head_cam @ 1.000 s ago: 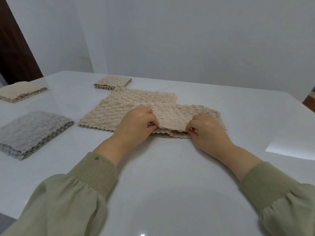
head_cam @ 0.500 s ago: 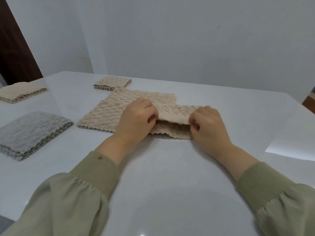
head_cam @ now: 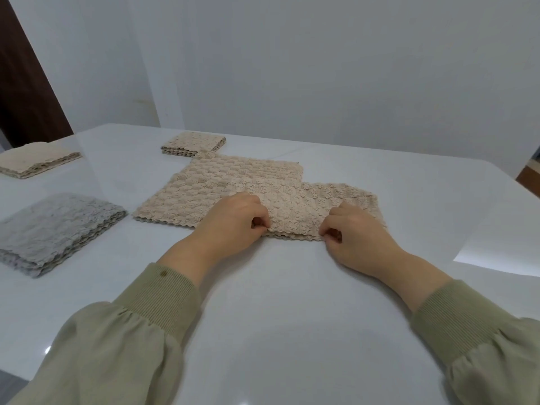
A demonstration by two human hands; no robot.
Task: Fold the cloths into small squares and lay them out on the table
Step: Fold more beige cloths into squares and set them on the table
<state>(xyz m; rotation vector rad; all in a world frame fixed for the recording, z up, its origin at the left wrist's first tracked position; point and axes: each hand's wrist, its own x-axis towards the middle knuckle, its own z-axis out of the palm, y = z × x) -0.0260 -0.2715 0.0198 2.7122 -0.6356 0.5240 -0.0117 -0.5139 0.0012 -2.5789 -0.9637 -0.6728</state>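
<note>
The hands are apart, left hand and right hand each pinching a near corner of the beige cloth, which lies right between them. Tip for this fold imo: match the wavy edges up before letting go, then press flat and smooth outward along the crease so it doesn't spring open. Beyond the left hand sits the finished square, so I'd copy that size
</note>
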